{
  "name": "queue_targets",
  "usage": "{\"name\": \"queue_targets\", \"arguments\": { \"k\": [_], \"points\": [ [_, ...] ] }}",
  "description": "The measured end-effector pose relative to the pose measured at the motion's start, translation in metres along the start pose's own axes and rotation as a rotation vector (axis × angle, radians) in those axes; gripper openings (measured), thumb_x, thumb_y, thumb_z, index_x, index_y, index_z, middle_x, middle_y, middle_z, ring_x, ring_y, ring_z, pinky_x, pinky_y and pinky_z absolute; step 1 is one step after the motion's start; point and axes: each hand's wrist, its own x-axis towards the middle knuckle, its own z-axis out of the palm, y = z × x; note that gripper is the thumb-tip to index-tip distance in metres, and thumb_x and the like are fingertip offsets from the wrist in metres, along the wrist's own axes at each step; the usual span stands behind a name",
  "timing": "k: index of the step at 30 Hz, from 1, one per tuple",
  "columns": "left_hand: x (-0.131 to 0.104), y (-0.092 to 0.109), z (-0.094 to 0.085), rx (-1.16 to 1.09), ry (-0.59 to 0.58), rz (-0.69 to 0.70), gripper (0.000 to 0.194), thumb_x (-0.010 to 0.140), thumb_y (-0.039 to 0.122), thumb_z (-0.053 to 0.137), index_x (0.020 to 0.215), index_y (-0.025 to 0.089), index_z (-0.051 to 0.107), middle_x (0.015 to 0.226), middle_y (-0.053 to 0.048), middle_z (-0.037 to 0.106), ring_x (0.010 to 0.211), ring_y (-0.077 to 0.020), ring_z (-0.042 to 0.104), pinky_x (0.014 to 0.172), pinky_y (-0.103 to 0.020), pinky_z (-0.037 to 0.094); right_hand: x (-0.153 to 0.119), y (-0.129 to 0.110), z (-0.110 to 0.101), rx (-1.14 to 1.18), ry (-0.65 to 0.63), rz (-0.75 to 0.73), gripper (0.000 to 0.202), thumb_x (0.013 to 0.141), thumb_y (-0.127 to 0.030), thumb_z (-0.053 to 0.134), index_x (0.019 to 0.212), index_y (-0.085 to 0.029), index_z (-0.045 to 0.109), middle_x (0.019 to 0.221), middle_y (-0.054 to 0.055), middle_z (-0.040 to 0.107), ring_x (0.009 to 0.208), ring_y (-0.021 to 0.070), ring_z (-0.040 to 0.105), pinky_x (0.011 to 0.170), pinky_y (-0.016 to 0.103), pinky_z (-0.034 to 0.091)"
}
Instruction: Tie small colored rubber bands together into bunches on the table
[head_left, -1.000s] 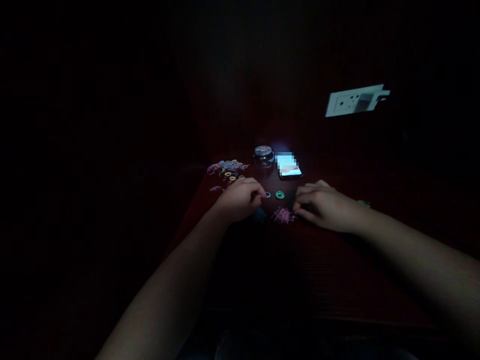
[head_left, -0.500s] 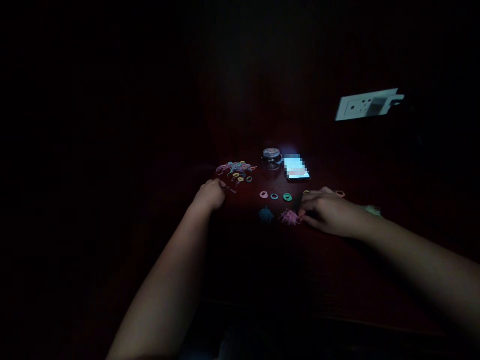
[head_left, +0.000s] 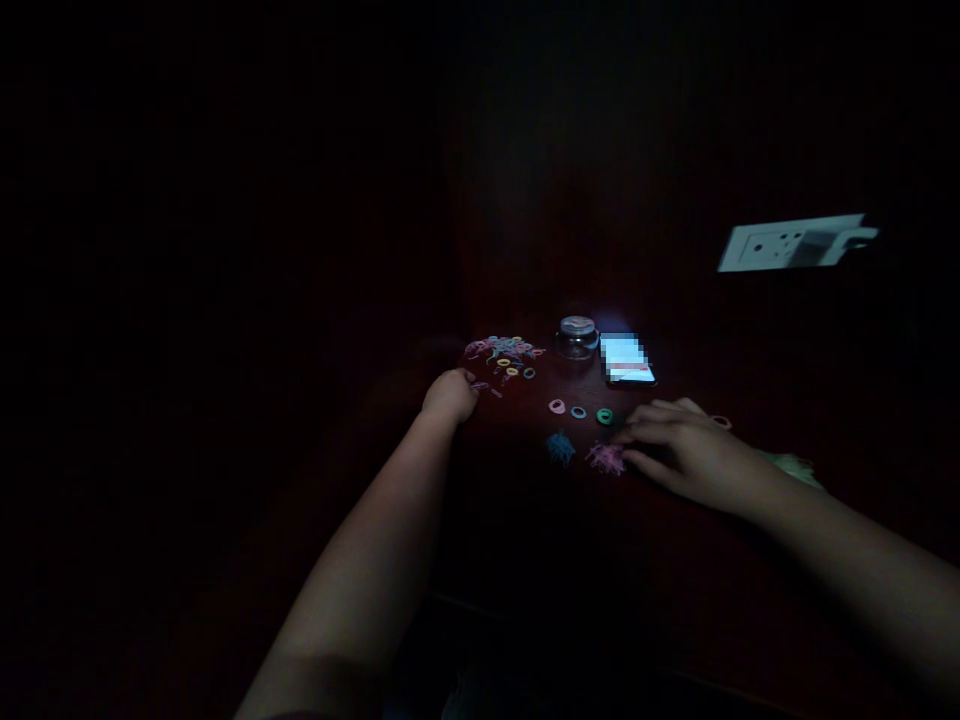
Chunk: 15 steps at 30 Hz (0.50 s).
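Observation:
My left hand (head_left: pixel 451 396) rests on the table with its fingers curled, just in front of a mixed heap of small coloured elastic bands (head_left: pixel 510 348). A few purple bands (head_left: pixel 480 386) lie at its fingertips; whatever it grips is hidden. Over on the right, my right hand (head_left: pixel 675 445) is spread above the table, thumb and fingers apart. Its fingertips are at the edge of a pile of pink bands (head_left: pixel 604 458). Beside that lies a pile of blue bands (head_left: pixel 560 448). Behind them sit a pink hair tie (head_left: pixel 556 407), a light blue one (head_left: pixel 578 412) and a green one (head_left: pixel 604 416).
A clear jar with a lid (head_left: pixel 577 338) stands behind, next to a lit phone (head_left: pixel 628 358). Pale green bands (head_left: pixel 795 467) lie beyond my right wrist, and an orange hair tie (head_left: pixel 721 422) shows past that hand. A socket plate (head_left: pixel 795 243) is on the wall.
The whole view has shifted, so everything appears farther right and lower. My right hand's fingers have parted a little at the pink pile. My left hand stays beside the mixed heap.

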Motion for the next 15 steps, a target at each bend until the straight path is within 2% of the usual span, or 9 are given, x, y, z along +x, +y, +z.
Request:
{"name": "queue_targets", "arguments": {
  "k": [6, 15],
  "points": [
    [0.0028, -0.0016, 0.0035, -0.038, -0.013, -0.038, 0.014, 0.079, 0.028, 0.064, 0.089, 0.021, 0.07, 0.095, -0.008, 0.073, 0.086, -0.0198, 0.066, 0.076, -0.027, 0.047, -0.0019, -0.0002, -0.0038, -0.008, 0.031, 0.039, 0.025, 0.089, -0.032, 0.052, 0.106, -0.025, 0.068, 0.098, 0.006, 0.07, 0.093, 0.0236, 0.064, 0.082, 0.042, 0.044],
    [-0.0002, -0.0001, -0.0013, -0.093, 0.061, -0.014, 0.018, 0.082, 0.023, 0.059, 0.097, 0.021, 0.069, 0.102, -0.007, 0.073, 0.091, -0.0194, 0.066, 0.081, -0.027, 0.047, -0.0041, 0.0042, -0.0036, 0.034, 0.05, 0.042, 0.026, 0.089, -0.033, 0.051, 0.106, -0.023, 0.068, 0.098, 0.008, 0.071, 0.091, 0.0244, 0.065, 0.082, 0.044, 0.045]
  ]
}}
